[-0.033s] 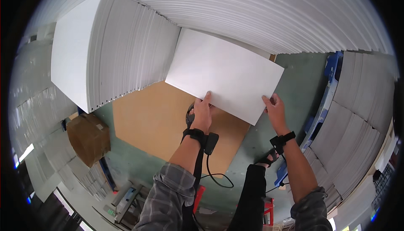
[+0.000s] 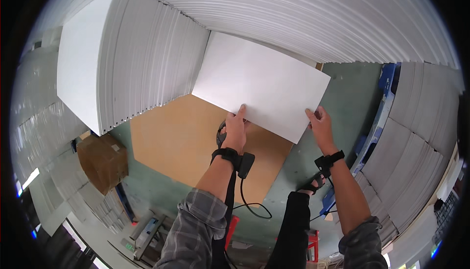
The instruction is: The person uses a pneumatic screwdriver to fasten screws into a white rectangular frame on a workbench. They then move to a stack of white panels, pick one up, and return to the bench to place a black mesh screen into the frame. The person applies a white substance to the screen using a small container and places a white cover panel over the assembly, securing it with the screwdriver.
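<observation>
Sheet (image 2: 264, 83), white and oblong, right in the middle of my feed, and I have both hands on it. The left hand (image 2: 236, 132) is at the near long edge, about halfway along: thumb flat on top just inside the edge, the other fingers tucked under and mostly out of my sight. Closed to a thin pinch, I'd say, with the sheet between.

Over to the right hand (image 2: 321, 126): it's on the short right edge, close to the near right corner, thumb on top, fingers curled behind. Another narrow pinch, though I can't tell how hard either one squeezes.

Now the relation that matters: the long axis slants from far left down to near right, so nearly all of the sheet lies beyond the left fingers, and out to the left of the right ones. Left is closer to its middle; right has the corner. By my judgement the far left end is the one with least support from the hands.

And that end is tight for room! The far left corner comes right up to where the left stack (image 2: 152, 53) meets the far stack (image 2: 293, 19); touching or just short, I can't tell. Below the near edge I see brown card (image 2: 176, 137) on the green floor (image 2: 355, 88); how high the sheet sits above it, I can't judge.
</observation>
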The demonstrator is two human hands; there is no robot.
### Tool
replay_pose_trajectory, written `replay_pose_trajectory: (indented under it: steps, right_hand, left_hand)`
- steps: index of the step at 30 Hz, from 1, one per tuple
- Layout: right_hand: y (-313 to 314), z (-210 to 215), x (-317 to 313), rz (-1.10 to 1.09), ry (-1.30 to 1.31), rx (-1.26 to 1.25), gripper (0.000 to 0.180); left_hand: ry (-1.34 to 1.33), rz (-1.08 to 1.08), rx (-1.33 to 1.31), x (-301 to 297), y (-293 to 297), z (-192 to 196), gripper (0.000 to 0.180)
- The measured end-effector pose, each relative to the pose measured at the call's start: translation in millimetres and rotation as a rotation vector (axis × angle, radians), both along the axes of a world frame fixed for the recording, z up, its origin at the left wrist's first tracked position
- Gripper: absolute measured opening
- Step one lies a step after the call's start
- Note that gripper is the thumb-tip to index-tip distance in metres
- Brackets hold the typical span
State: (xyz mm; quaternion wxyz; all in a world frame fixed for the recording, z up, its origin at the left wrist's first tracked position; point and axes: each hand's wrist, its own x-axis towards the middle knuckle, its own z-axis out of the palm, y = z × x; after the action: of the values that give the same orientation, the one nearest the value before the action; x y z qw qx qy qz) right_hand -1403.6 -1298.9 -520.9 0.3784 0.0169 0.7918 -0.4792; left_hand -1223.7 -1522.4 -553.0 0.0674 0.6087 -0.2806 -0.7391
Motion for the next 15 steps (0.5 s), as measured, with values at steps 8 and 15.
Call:
replay_pose_trajectory:
  steps: [8, 15]
  right_hand:
    - [-35, -55, -17, -0.019, 0.064, 0.052, 0.031]
    - [-47, -82, -12, -0.053, 0.394, 0.233, 0.043]
  left_hand:
    - [-0.194, 0.018, -0.078, -26, -25, -35, 0.045]
    - [-0.366, -0.144, -0.041, -25, -38, -59, 0.060]
